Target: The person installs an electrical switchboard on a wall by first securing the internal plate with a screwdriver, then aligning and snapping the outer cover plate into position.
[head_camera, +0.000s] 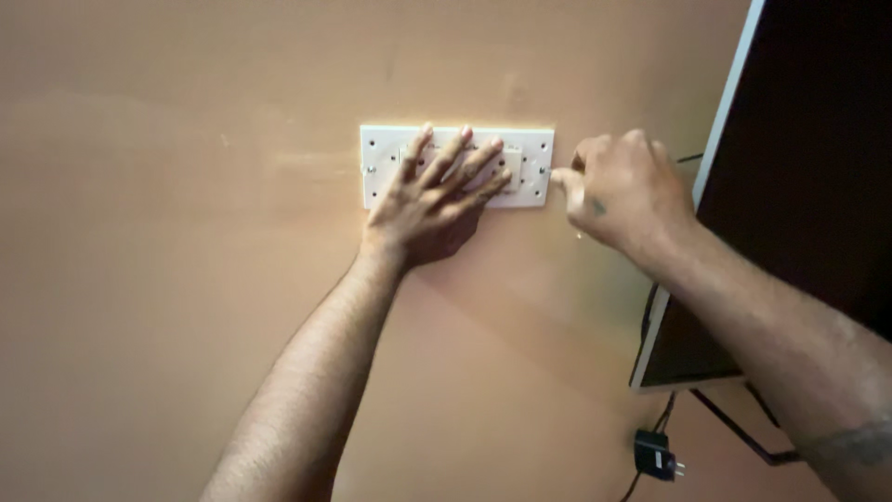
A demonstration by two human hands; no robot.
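A white rectangular switch plate (534, 149) is mounted on a tan wall (167, 279). My left hand (432, 200) lies flat on the plate with its fingers spread, covering the plate's middle. My right hand (618, 191) is at the plate's right edge, fingers curled and pinched at a small point there, near a screw; what it pinches is too small to make out.
A flat dark screen with a light frame (808, 158) hangs on the wall at the right, close to my right forearm. Below it dangle cables and a black plug adapter (655, 455). A dark bracket arm (734, 428) runs under the screen.
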